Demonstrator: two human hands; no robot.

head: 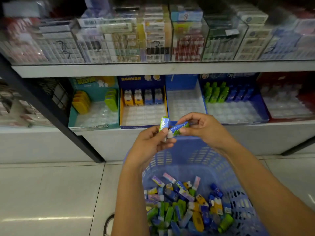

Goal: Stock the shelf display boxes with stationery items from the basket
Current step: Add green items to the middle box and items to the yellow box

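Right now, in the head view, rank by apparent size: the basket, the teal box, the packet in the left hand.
1. basket, helped by nearness to the camera
2. teal box
3. packet pinched in the left hand, clearly smallest

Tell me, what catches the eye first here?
In the middle, the left hand pinches a green-and-blue packet and the right hand pinches a second packet. Below them sits a blue basket heaped with colourful small items. Behind, half-empty display boxes stand in a row.
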